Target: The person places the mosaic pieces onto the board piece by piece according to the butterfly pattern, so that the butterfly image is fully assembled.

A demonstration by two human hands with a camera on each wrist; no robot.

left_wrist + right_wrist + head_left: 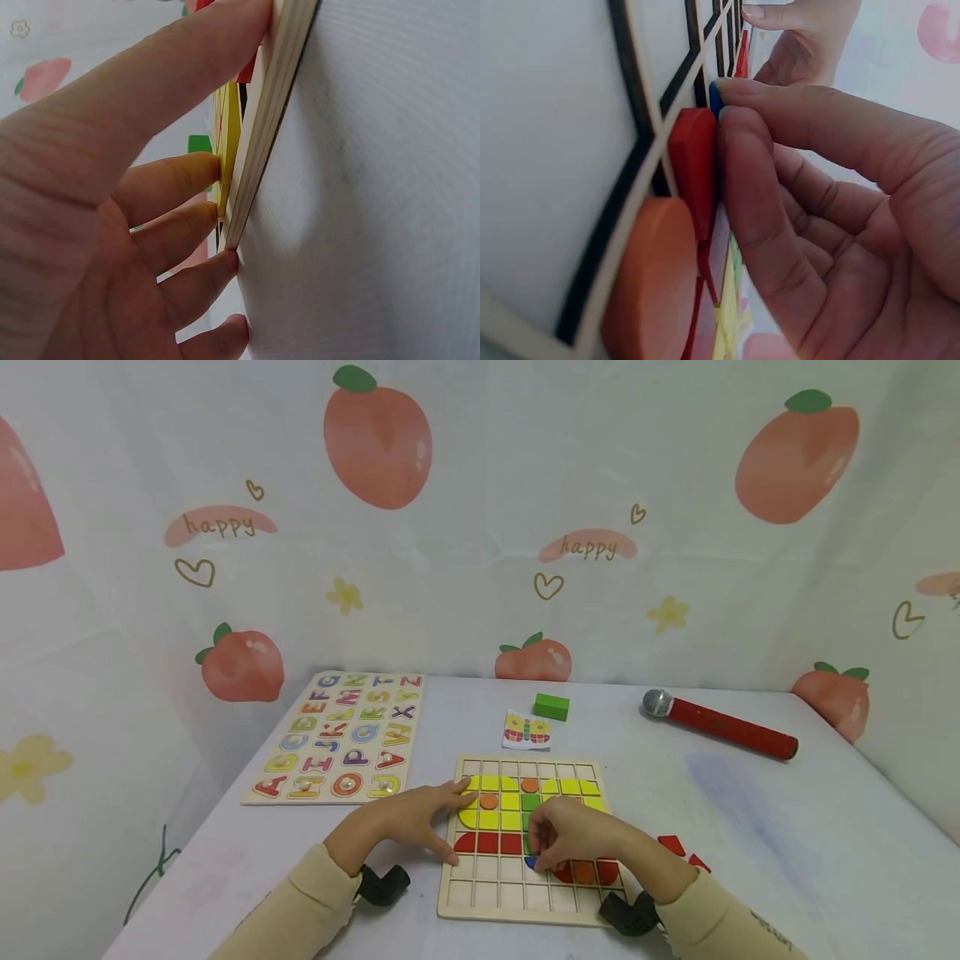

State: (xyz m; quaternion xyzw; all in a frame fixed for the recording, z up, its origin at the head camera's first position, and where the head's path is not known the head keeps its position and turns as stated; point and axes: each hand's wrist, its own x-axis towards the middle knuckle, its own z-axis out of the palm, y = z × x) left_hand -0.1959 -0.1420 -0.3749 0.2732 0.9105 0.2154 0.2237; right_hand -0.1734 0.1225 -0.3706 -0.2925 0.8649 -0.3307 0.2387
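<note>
A wooden grid board (pixel 480 913) lies in front of me, partly filled with yellow, red, green and orange pieces. Between thumb and index finger, my right hand (pixel 576 835) pinches a small blue piece (pixel 531 863) at a cell just below the green column. The right wrist view shows the blue piece (pixel 715 99) mostly covered by the fingertips, beside a red piece (pixel 693 157) and a round orange piece (pixel 651 277). My left hand (pixel 412 814) spreads along the board's left edge, its thumb and fingertips touching the rim and the yellow pieces.
Behind the board lie a picture card (pixel 527 732) with a butterfly pattern and a green block (pixel 551 707). An alphabet puzzle board (pixel 341 739) is at the left. A red microphone (pixel 723 727) lies back right, and loose red pieces (pixel 671 845) sit by my right forearm.
</note>
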